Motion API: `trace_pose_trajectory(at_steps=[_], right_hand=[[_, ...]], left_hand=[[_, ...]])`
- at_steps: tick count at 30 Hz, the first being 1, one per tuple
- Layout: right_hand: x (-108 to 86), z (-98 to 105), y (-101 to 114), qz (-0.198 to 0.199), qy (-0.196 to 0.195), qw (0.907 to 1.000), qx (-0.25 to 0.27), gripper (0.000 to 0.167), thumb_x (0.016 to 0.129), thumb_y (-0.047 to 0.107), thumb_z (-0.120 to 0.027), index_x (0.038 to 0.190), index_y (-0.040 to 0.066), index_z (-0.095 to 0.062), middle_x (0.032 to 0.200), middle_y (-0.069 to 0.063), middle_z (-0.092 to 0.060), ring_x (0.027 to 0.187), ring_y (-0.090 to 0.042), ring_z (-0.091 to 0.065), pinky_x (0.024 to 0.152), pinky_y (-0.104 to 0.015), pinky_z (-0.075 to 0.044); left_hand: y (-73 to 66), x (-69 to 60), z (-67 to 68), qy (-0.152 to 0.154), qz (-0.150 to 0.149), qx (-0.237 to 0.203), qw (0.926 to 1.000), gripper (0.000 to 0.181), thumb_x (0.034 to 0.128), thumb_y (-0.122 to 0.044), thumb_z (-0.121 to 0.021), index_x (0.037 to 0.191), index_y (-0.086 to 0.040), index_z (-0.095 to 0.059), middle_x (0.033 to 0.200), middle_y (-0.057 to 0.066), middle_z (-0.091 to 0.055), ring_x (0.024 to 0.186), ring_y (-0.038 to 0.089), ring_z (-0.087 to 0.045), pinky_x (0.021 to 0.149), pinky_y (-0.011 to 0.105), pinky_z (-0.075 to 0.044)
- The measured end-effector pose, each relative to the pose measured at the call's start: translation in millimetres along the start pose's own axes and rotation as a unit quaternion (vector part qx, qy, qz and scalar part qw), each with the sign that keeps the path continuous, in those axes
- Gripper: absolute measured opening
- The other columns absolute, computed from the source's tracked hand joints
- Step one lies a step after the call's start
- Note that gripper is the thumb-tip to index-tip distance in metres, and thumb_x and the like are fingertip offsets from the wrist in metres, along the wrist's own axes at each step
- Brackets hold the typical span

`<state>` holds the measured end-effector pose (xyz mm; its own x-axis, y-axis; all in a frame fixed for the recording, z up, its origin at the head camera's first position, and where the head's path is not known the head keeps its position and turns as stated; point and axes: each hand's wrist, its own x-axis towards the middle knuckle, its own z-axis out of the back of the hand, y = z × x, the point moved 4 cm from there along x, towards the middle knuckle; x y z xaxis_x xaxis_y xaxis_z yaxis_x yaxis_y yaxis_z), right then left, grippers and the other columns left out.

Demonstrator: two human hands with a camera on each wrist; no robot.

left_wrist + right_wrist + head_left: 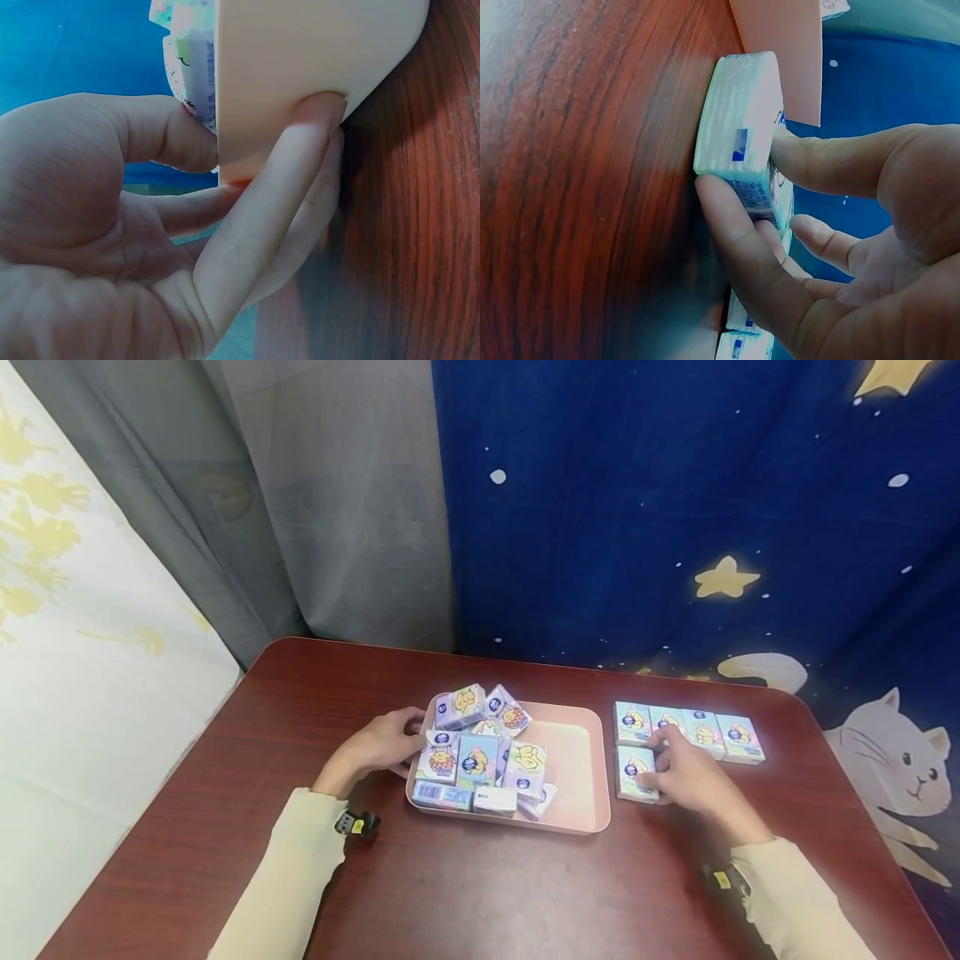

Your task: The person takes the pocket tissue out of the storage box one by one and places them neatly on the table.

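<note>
A pink tray point(592, 777) stands on the table, its left part heaped with small tissue packs point(477, 758). My left hand point(384, 742) grips the tray's left end; in the left wrist view the thumb lies at the rim and the fingers point(262, 217) press the outer wall point(300, 52). Right of the tray, my right hand point(693, 777) pinches a tissue pack point(632, 768) that lies flat on the table. The right wrist view has the thumb point(840, 161) on this pack's point(739, 112) printed face and fingers along its end. Behind it runs a row of several similar packs point(705, 731).
The dark red wooden table point(525, 893) ends at a rounded back edge. Beyond it hang a blue curtain point(585, 527) with stars and a grey curtain point(360, 510). A white patterned cloth point(90, 693) is on the left.
</note>
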<state>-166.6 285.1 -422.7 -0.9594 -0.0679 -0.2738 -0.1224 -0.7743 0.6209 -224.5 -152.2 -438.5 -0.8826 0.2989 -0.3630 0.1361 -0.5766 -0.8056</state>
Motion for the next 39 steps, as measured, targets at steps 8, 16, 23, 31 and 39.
trace_pose_trajectory(at_steps=[8,16,23,31,39], right_hand=[[2.4,1.7,0.2,0.001,0.001,1.0000,-0.002,0.056,0.096,0.005,-0.081,0.135,-0.005,-0.042,0.098,-0.024,-0.069,0.066,-0.023,-0.069,0.065,-0.041,-0.062],[4.3,3.0,0.6,0.004,0.000,1.0000,0.005,0.054,0.094,0.002,-0.081,0.132,-0.006,-0.043,0.096,-0.023,-0.069,0.066,-0.023,-0.070,0.063,-0.040,-0.065],[5.5,4.6,1.5,0.004,0.002,1.0000,0.001,0.053,0.095,0.001,-0.081,0.132,-0.006,-0.044,0.099,-0.025,-0.069,0.067,-0.023,-0.069,0.062,-0.039,-0.065],[7.1,11.5,3.6,0.007,0.006,0.9997,-0.021,0.047,0.094,0.000,-0.079,0.129,-0.005,-0.048,0.106,-0.030,-0.070,0.072,-0.024,-0.071,0.065,-0.040,-0.066],[9.4,20.9,15.8,0.026,-0.004,0.9984,-0.050,0.045,0.089,-0.003,-0.077,0.126,-0.004,-0.053,0.102,-0.024,-0.072,0.072,-0.024,-0.070,0.068,-0.043,-0.063]], left_hand=[[0.3,-0.3,-0.5,0.003,-0.004,-0.003,1.0000,0.056,0.1062,-0.012,-0.064,0.157,0.004,-0.048,0.127,0.024,-0.068,0.087,0.027,-0.077,0.071,0.041,-0.069],[-1.9,-2.3,-0.1,-0.001,-0.002,0.008,1.0000,0.057,0.1059,-0.013,-0.066,0.158,0.004,-0.048,0.125,0.023,-0.068,0.088,0.027,-0.077,0.071,0.041,-0.069],[-2.7,-2.8,-0.3,-0.004,0.000,0.011,0.9999,0.057,0.1056,-0.012,-0.065,0.157,0.004,-0.049,0.125,0.023,-0.068,0.088,0.027,-0.076,0.071,0.040,-0.069],[-2.5,-2.5,-0.4,-0.003,-0.002,0.008,1.0000,0.056,0.1056,-0.011,-0.065,0.156,0.005,-0.049,0.123,0.022,-0.068,0.088,0.027,-0.076,0.070,0.040,-0.069],[-2.6,-2.1,-0.5,-0.002,-0.004,0.005,1.0000,0.054,0.1059,-0.011,-0.064,0.156,0.005,-0.049,0.123,0.023,-0.068,0.087,0.027,-0.077,0.070,0.040,-0.069]])
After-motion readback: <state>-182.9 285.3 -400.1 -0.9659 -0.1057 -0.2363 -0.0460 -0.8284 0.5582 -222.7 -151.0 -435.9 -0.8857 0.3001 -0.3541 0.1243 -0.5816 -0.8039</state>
